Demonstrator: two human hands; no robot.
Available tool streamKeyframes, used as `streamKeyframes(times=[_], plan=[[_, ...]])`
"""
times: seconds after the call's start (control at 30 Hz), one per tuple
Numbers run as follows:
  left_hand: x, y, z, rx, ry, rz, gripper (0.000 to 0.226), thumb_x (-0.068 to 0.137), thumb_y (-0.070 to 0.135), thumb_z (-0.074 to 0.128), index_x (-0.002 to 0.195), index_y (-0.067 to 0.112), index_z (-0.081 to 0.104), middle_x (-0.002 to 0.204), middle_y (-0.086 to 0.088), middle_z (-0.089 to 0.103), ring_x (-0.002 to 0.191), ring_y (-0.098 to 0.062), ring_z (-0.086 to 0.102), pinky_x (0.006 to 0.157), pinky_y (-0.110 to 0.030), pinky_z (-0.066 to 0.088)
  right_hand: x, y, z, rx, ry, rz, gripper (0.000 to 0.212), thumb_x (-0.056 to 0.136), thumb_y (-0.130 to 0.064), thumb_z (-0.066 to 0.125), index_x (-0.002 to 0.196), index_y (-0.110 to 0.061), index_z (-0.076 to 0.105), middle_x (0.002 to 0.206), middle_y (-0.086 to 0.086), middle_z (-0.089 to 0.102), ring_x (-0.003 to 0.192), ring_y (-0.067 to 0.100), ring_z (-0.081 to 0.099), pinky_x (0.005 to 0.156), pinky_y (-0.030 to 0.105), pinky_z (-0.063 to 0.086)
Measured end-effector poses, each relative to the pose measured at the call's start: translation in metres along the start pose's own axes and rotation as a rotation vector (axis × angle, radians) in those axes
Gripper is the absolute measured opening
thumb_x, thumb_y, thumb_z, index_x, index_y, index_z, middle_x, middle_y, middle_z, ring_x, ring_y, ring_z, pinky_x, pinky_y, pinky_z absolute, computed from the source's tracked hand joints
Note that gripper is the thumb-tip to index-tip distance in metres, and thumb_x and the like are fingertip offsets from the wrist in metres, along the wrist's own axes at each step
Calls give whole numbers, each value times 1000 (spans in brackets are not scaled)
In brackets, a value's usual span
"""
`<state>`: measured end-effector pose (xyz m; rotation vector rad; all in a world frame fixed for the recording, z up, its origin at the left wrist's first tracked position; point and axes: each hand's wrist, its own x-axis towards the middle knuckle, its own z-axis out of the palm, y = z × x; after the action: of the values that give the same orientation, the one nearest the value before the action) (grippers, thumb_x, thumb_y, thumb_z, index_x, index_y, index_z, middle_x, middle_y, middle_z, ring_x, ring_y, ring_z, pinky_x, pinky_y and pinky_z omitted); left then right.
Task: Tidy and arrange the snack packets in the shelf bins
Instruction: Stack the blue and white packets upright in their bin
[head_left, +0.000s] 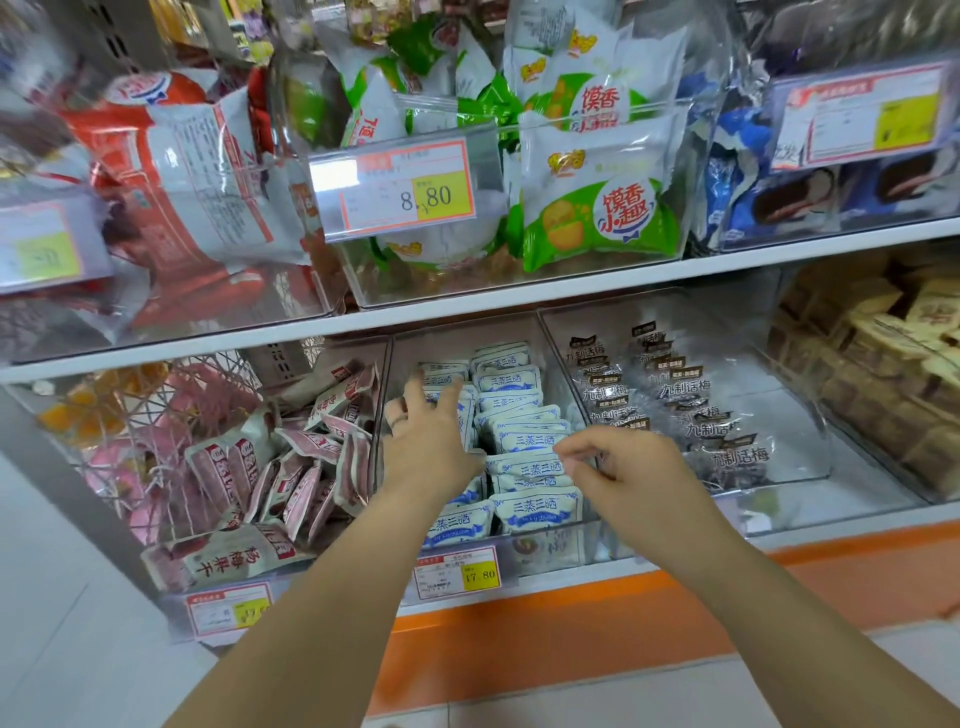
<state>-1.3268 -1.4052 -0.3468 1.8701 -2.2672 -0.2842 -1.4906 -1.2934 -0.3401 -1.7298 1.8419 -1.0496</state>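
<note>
L hand on blue-white pkts; R hand fingers at edge.

My left grip reaches into the middle clear bin, fingers spread over the rows of white-and-blue packets. My right grip is just beside it, fingers curled at one packet's top edge; whether they pinch it I cannot tell. Pink packets lie jumbled left of my left grip, and dark packets lie right of my right grip.

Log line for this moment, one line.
middle bin | left hand spread over blue-white packets | right hand curled at their right row, grip unclear
</note>
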Motion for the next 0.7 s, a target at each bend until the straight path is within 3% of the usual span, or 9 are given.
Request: streamKeyframes(times=[0.1, 0.17, 0.27, 0.37, 0.47, 0.5, 0.57, 0.63, 0.7], plan=[[-7, 0, -7, -88, 76, 48, 88, 78, 23, 73, 148, 29, 19, 151, -8, 2, 135, -33, 12, 103, -39, 34, 2, -5, 2, 111, 9, 16, 16, 91, -14, 60, 102, -19, 71, 85, -20, 62, 76, -6, 59, 67, 4, 44], [-16, -1, -14, -155, 168, 132, 90, 77, 17, 70, 148, 30, 17, 150, -4, -1, 134, -31, 13, 100, -37, 34, 3, -9, 3, 272, -8, 65, 15, 91, -15, 61, 100, -23, 69, 90, -14, 66, 74, -3, 62, 65, 7, 46], [-39, -9, -22, -268, 232, 450, 98, 76, 12, 67, 144, 46, 6, 147, 15, -14, 132, -25, 19, 91, -40, 47, 6, -15, 2, 559, 28, 170, 29, 89, -23, 64, 118, -22, 60, 100, -11, 66, 84, 0, 64, 68, 16, 51], [-63, -15, -24, -215, 219, 720, 103, 75, 12, 64, 145, 45, -3, 153, 11, -19, 113, -26, 46, 74, -39, 54, 11, -20, -3, 803, -95, 295, 51, 80, -30, 69, 127, -18, 53, 115, -3, 65, 99, 12, 66, 78, 29, 57], [-76, -13, -21, -102, 230, 864, 101, 72, 7, 59, 147, 38, -1, 154, 5, -14, 109, -22, 47, 62, -33, 53, 9, -25, 1, 751, -309, 243, 24, 80, -27, 71, 103, -21, 69, 101, 0, 73, 94, 18, 70, 84, 39, 57], [-78, -13, -21, -88, 240, 881, 101, 71, 7, 61, 147, 36, 1, 154, 3, -12, 117, -24, 45, 64, -35, 55, 8, -26, 4, 672, -322, 197, 15, 81, -26, 71, 95, -21, 72, 96, 1, 74, 92, 20, 70, 85, 42, 56], [-78, -21, -24, -108, 319, 839, 92, 77, 18, 67, 148, 33, 11, 155, 0, -3, 131, -26, 35, 86, -39, 54, 8, -27, 4, 566, -239, 153, 7, 81, -21, 72, 87, -19, 73, 87, 2, 75, 84, 21, 71, 81, 42, 54], [-72, -42, -28, -116, 422, 663, 72, 77, 36, 68, 140, 34, 32, 152, 0, 14, 138, -28, 21, 106, -49, 36, 8, -25, -5, 463, -78, 144, 4, 81, -21, 73, 85, -21, 71, 79, -6, 75, 73, 12, 70, 69, 35, 55], [-68, -64, -32, -52, 394, 454, 49, 72, 43, 73, 117, 40, 55, 146, 4, 27, 140, -27, 10, 109, -66, 14, 7, -25, -16, 385, 3, 94, 4, 82, -24, 71, 85, -26, 70, 73, -16, 72, 58, -2, 63, 54, 20, 47]])
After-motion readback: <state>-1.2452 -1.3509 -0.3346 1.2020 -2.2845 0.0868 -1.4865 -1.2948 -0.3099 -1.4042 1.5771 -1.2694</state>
